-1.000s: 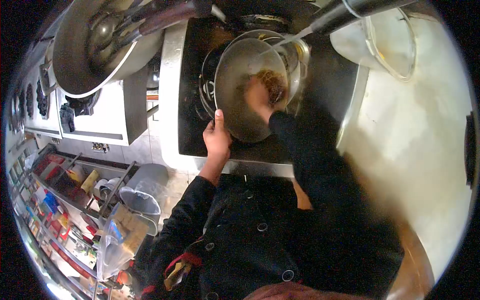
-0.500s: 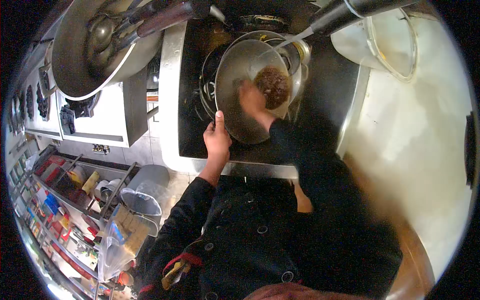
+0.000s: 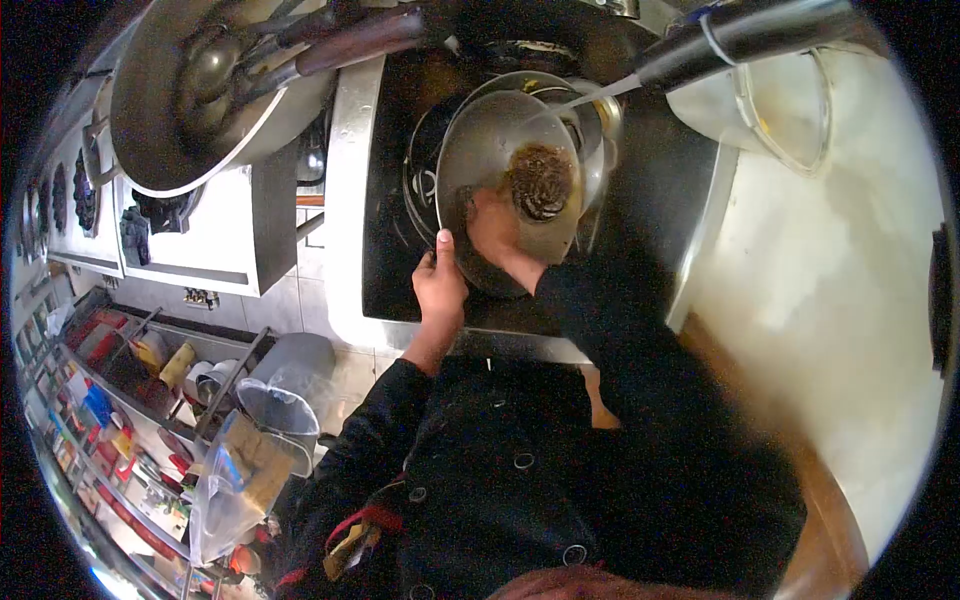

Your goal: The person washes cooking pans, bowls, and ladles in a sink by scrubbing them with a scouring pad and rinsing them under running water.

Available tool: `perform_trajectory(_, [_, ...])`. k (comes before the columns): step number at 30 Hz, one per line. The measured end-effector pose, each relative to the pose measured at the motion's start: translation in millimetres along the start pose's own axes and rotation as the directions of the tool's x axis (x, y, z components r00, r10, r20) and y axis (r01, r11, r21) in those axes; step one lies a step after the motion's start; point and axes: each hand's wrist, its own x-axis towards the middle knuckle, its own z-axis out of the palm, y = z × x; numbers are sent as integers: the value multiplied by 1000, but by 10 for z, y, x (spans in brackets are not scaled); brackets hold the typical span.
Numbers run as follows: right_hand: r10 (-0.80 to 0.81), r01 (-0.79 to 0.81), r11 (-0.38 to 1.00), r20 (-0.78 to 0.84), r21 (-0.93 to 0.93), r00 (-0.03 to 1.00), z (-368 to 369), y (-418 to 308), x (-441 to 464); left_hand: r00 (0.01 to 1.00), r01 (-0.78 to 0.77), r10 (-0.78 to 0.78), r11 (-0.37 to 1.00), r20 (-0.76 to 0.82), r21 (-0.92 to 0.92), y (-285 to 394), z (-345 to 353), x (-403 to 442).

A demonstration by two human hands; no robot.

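Note:
My left hand (image 3: pixel 438 290) grips the near-left rim of a metal pan (image 3: pixel 480 130), its thumb on the edge and fingers under it. The pan is tilted over the stove. My right hand (image 3: pixel 497 232) is inside the pan, against its inner surface; its fingertips are blurred, and anything under them is hidden. Just right of my right hand lies a dark brown, roundish mass (image 3: pixel 541 182), and brownish liquid is around it. A black-handled tool (image 3: pixel 745 40) reaches in from the upper right, its thin metal end near the pan's far rim.
A large pot (image 3: pixel 150 120) with dark-handled ladles hangs in view at the upper left. The dark stovetop (image 3: pixel 640 130) surrounds the pan. At the right is a pale surface (image 3: pixel 810 300) with a clear container. Grey bin (image 3: pixel 300 360) and shelving stand lower left.
My right hand has moved left and slightly down within the pan, off the brown mass, which now shows fully. My left hand keeps its grip on the rim.

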Motion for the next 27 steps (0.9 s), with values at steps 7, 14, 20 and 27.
perform_trajectory(7, [84, -84, 996, 172, -7, 981, -192, 66, 249, 999, 22, -23, 1000, 24, 8, 96, 42, -75])
perform_trajectory(14, [174, -177, 981, 50, 81, 984, -193, 422, 713, 999, 52, -51, 998, 17, -39, 121, 51, -49])
perform_trajectory(20, [-43, 38, 965, 14, 259, 999, -98, -422, 0, 1000, -3, 3, 1000, -10, -11, 48, 6, -33])
perform_trajectory(27, [-149, 158, 982, -90, 107, 985, -123, 417, 25, 994, 99, -98, 995, 50, -4, 88, -18, -15])
